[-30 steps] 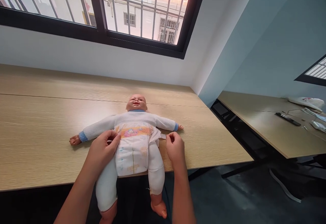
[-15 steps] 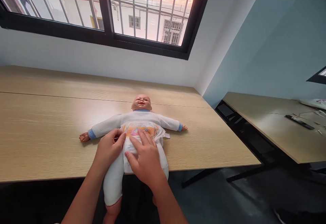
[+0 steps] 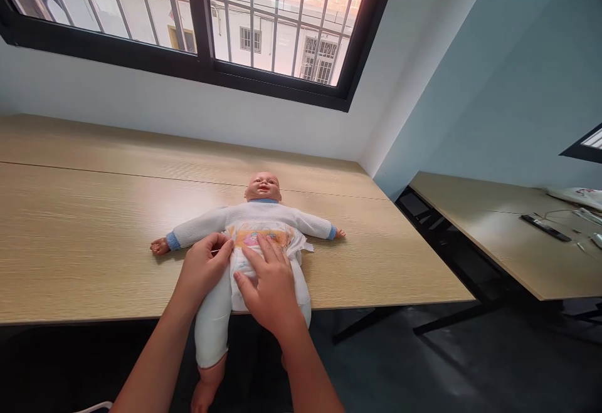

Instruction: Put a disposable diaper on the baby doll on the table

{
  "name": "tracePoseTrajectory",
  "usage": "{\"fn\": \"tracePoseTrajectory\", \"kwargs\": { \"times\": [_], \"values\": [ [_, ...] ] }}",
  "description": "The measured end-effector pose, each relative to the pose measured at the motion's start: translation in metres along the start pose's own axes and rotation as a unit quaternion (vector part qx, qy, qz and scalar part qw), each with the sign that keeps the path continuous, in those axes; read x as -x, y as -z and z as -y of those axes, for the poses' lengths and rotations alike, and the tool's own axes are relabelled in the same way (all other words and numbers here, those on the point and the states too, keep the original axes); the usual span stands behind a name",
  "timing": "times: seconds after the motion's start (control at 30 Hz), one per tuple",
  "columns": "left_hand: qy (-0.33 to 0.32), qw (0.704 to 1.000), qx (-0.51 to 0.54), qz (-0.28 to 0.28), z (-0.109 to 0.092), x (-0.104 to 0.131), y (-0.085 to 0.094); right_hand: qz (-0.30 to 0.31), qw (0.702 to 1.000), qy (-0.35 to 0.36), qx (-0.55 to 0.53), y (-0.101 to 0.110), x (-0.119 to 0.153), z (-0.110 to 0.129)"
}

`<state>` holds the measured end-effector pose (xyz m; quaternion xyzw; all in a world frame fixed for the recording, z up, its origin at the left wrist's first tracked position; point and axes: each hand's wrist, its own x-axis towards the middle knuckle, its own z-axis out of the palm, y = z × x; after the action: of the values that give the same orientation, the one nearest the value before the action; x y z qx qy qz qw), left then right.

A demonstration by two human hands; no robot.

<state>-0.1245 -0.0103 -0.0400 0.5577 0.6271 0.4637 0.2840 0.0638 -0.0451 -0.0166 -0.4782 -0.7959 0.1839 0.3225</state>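
Note:
A baby doll (image 3: pixel 261 214) in a white top with blue cuffs lies on its back on the wooden table (image 3: pixel 94 244), arms spread, its legs hanging over the front edge. Around its hips is a white diaper (image 3: pixel 241 282) with an orange printed band. My left hand (image 3: pixel 207 262) pinches the diaper's edge at the doll's hip, on the left of the view. Spread flat over the diaper's front is my right hand (image 3: pixel 270 278), its fingers on the printed band. A white diaper tab (image 3: pixel 308 247) sticks out on the opposite side.
Behind the table are a white wall and a barred window (image 3: pixel 277 24). To the right stands a second table (image 3: pixel 493 231) with a dark remote-like object (image 3: pixel 545 227), cables and a white package (image 3: pixel 576 196). A gap separates the two tables.
The view has shifted slightly. My left hand keeps its pinch at the diaper's edge, and my right hand stays flat on the front with hardly any movement.

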Motion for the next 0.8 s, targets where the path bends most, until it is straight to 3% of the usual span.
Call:
{"fn": "tracePoseTrajectory", "kwargs": {
  "times": [0.3, 0.57, 0.7, 0.8],
  "values": [
    [-0.015, 0.999, -0.022, 0.024, -0.002, -0.003, -0.003, -0.003, 1.000, 0.000, -0.014, 0.003, -0.002, -0.002],
    [-0.009, 0.998, -0.057, -0.012, 0.005, -0.010, -0.004, -0.007, 1.000, -0.011, -0.027, 0.001, -0.005, -0.003],
    [0.034, 0.999, -0.020, -0.038, 0.016, -0.009, 0.000, -0.005, 0.999, -0.022, -0.040, 0.001, -0.006, -0.003],
    [0.063, 0.996, -0.004, -0.059, 0.034, -0.010, 0.013, -0.006, 0.998, -0.024, -0.049, 0.002, -0.007, -0.003]
  ]
}}
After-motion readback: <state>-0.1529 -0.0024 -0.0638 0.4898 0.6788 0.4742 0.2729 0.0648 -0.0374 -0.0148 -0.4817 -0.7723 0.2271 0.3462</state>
